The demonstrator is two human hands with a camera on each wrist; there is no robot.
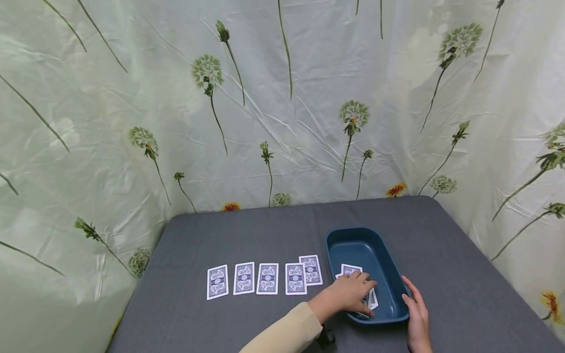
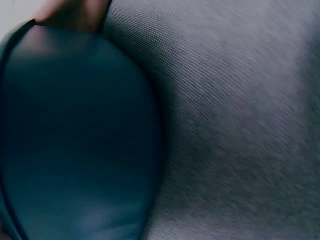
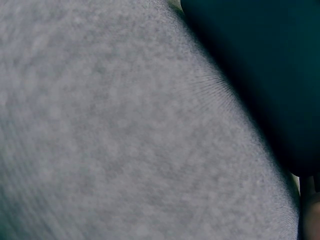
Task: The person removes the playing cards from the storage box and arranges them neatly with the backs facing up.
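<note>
In the head view, my left hand point(image 1: 348, 292) reaches into a dark blue tray point(image 1: 364, 245) from its near left side. Its fingers and thumb are spread over several loose playing cards point(image 1: 351, 268) on the tray floor and partly hide them. My right hand point(image 1: 417, 314) rests against the tray's right side near the front corner, fingers extended and thumb at the rim. The left wrist view shows the tray's outer wall point(image 2: 80, 135) close up, with part of a hand point(image 2: 75, 15) at its top edge. The tray's side point(image 3: 265, 65) also appears in the right wrist view.
Left of the tray, several face-down playing cards point(image 1: 267, 278) lie in a row. The rightmost card point(image 1: 312, 269) sits slightly higher, overlapped by its neighbour point(image 1: 295, 279). A grey cloth point(image 1: 247, 235) covers the table, and a flower-patterned curtain point(image 1: 247, 171) hangs behind.
</note>
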